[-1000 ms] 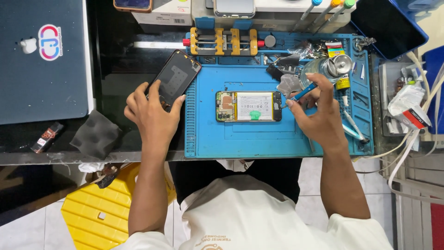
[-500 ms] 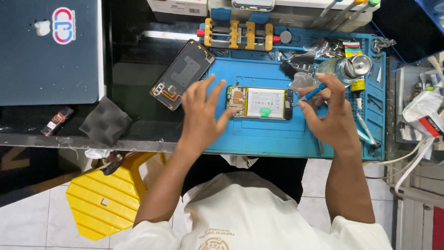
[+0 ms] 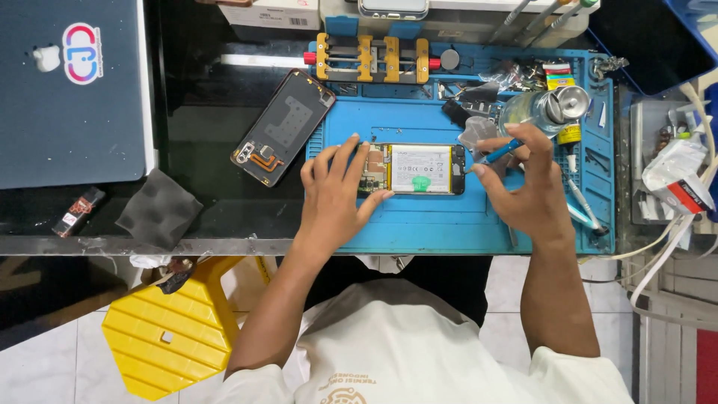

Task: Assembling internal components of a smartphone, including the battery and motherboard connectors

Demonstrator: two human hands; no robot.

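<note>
An opened phone point(image 3: 419, 170), its white battery and circuit board showing, lies on a blue work mat point(image 3: 419, 217). My left hand point(image 3: 334, 191) rests on the phone's left end, fingers spread over the board. A blue-handled tool point(image 3: 499, 152) is pinched in my right hand point(image 3: 523, 187), its tip at the phone's right end. The phone's removed back cover point(image 3: 283, 126) lies face down on the dark desk, left of the mat.
A yellow-and-blue clamp jig point(image 3: 372, 57) sits at the mat's far edge. A clear bottle point(image 3: 540, 108), small parts and tweezers crowd the mat's right side. A closed laptop point(image 3: 71, 90) lies far left, grey foam point(image 3: 158, 209) near the desk edge, a yellow stool point(image 3: 179, 329) below.
My left hand let go of the back cover, left it on the desk, and moved right onto the phone. My right hand stayed at the phone's right end with the tool.
</note>
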